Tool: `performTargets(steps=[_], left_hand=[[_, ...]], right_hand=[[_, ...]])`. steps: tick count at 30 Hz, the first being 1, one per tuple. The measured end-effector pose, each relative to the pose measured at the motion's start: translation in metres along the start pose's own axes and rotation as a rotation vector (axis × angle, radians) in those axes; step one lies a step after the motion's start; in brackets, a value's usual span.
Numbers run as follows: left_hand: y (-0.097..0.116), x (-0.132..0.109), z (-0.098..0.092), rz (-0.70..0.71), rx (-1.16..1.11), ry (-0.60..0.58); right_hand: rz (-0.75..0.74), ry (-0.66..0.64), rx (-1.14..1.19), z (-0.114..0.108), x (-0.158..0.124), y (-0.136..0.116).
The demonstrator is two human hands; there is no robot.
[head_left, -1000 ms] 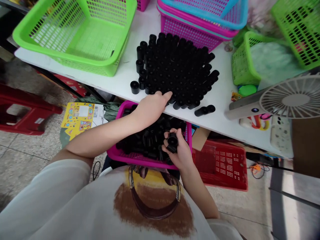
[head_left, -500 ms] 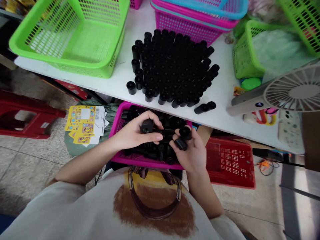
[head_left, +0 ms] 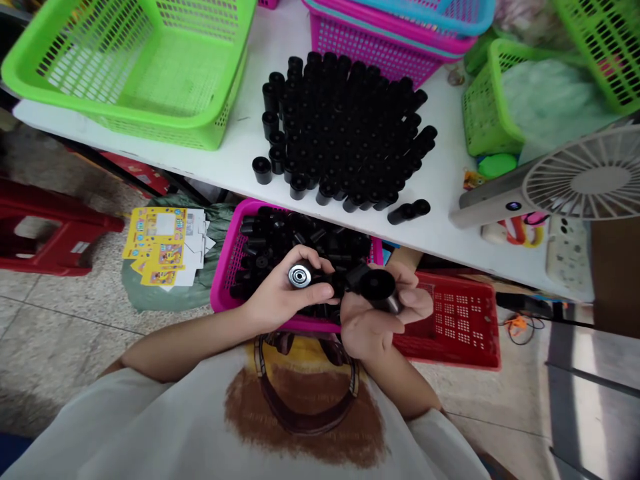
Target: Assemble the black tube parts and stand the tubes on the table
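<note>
My left hand (head_left: 275,297) is closed around a short black cylinder whose silver, ringed end (head_left: 300,275) faces me. Turned palm up, my right hand (head_left: 367,330) cradles black plastic cylinders; the wide hollow end of one black cylinder (head_left: 379,285) points up toward me, and another lies between the two hands. Both hands are over a magenta basket (head_left: 219,293) heaped with similar black pieces. On the white table beyond, many black cylinders (head_left: 345,133) stand upright in a dense cluster, while a pair (head_left: 409,211) lies tilted at its right front.
A green basket (head_left: 200,120) stands on the table's left, with stacked magenta and blue baskets (head_left: 390,50) at the back. To the right are a handheld fan (head_left: 500,200) and a green basket with bags (head_left: 470,117). A red crate (head_left: 465,353) and red stool (head_left: 65,260) sit lower down.
The cylinder in my left hand now shows a silver end instead of a black one. My right hand has rolled palm up with its fingers loosened, bringing a hollow cylinder end into view.
</note>
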State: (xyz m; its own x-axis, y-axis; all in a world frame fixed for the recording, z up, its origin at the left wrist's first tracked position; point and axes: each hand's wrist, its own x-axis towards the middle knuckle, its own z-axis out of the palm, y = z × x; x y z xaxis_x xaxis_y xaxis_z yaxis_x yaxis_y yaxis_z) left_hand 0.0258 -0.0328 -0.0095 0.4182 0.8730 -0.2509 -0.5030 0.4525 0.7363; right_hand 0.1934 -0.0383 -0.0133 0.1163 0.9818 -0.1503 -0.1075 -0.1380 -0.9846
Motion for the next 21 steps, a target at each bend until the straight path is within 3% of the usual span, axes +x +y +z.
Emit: performTargets(steps=[5,9,11,14,15,19,21], left_hand=[[-0.002,-0.002,0.001,-0.029,-0.038,-0.033],[-0.002,-0.002,0.002,-0.048,-0.06,-0.033],[0.0,-0.002,0.003,-0.04,-0.042,-0.023],[0.003,-0.001,0.003,-0.037,-0.031,-0.015],[0.003,-0.001,0.002,-0.042,-0.036,-0.011],[0.005,0.0,0.0,-0.072,-0.051,0.019],[0.003,0.001,-0.001,-0.081,-0.039,0.009]], right_hand=[[-0.071,0.019,-0.086,-0.003,0.007,0.02],[-0.31,0.222,-0.159,0.009,-0.001,0.048],[-0.415,0.206,-0.176,0.014,-0.007,0.052],[-0.556,0.062,-0.168,0.018,-0.014,0.036],[-0.625,0.088,-0.158,0.017,-0.014,0.026],[-0.805,0.41,-0.184,0.014,-0.011,-0.015],[-0.793,0.403,-0.149,0.015,-0.011,-0.021]])
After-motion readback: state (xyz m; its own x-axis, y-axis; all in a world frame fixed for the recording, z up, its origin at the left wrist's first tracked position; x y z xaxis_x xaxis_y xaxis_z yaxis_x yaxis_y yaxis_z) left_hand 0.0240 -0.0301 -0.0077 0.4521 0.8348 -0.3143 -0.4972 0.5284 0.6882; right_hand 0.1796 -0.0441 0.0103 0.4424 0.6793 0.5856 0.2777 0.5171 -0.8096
